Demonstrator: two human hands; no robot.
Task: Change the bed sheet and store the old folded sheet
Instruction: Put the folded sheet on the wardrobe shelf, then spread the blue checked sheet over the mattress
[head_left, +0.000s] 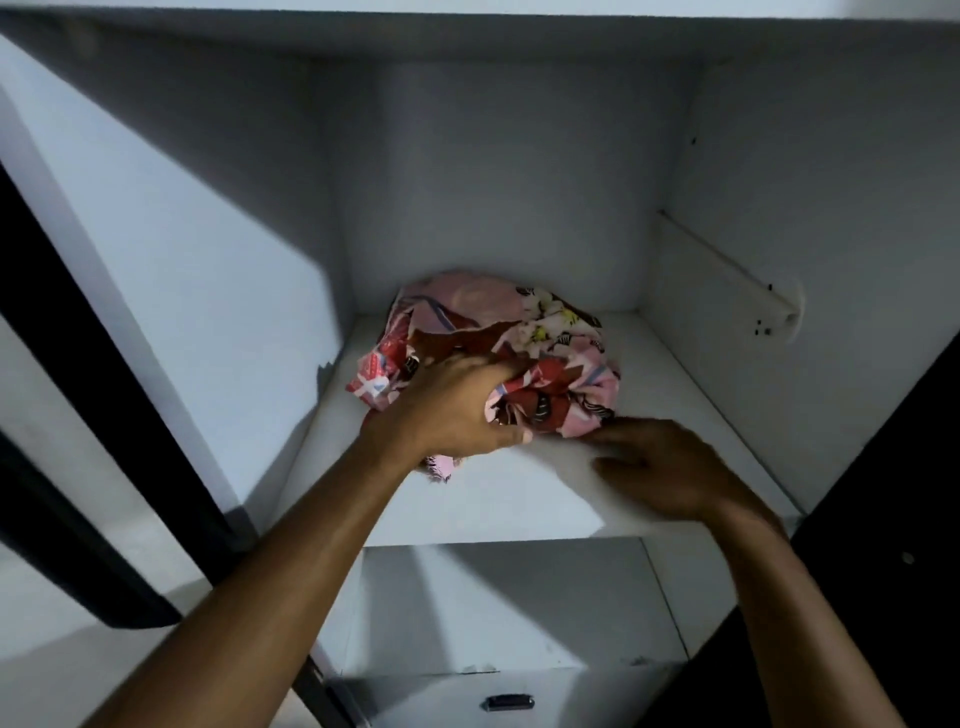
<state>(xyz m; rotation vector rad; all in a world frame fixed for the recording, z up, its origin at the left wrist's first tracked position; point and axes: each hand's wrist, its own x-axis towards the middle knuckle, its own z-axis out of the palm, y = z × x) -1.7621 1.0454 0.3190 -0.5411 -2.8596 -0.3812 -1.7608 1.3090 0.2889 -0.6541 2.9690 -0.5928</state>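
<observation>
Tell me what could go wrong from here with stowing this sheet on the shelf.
1. The sheet is bunched, not flat; when the grip of the left hand lets go it may spring open.
2. A loose end sticks out under that wrist toward the front of the shelf; it might trail over the edge.
3. The right hand, blurred, seems only to touch the sheet's near edge, so it may not steady the bundle.

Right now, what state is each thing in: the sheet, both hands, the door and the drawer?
sheet: bunched rather than neatly folded, lying on the shelf
left hand: gripping the sheet
right hand: blurred, fingers loose, at the sheet's edge
door: open
drawer: shut
</observation>
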